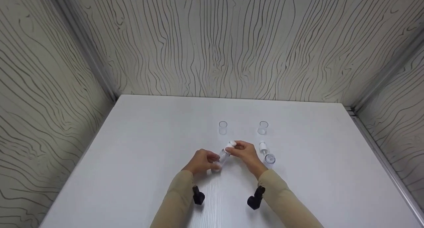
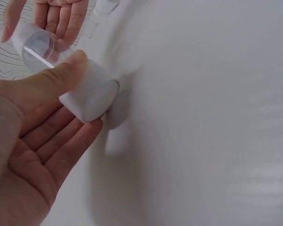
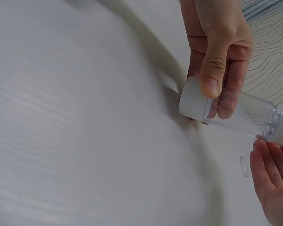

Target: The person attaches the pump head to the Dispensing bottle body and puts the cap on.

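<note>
A clear bottle point(image 1: 223, 158) with a white base point(image 2: 92, 96) is held tilted just above the white table. My left hand point(image 1: 202, 161) grips it near the base, thumb on one side and fingers on the other. At the bottle's upper end is a white pump top point(image 1: 231, 144), pinched by my right hand point(image 1: 245, 155) between thumb and fingers. A thin tube point(image 2: 37, 55) shows inside the clear body. In the right wrist view, the right hand's fingers point(image 3: 269, 165) lie beside the bottle's neck, and part of the pump top runs out of frame.
Two clear caps point(image 1: 223, 128) point(image 1: 262, 128) stand farther back on the table point(image 1: 159, 128). Right of my right hand are a loose white pump point(image 1: 263, 147) and another clear bottle point(image 1: 270, 159), partly behind the wrist. Wood-patterned walls point(image 1: 205, 49) enclose the table's back and sides.
</note>
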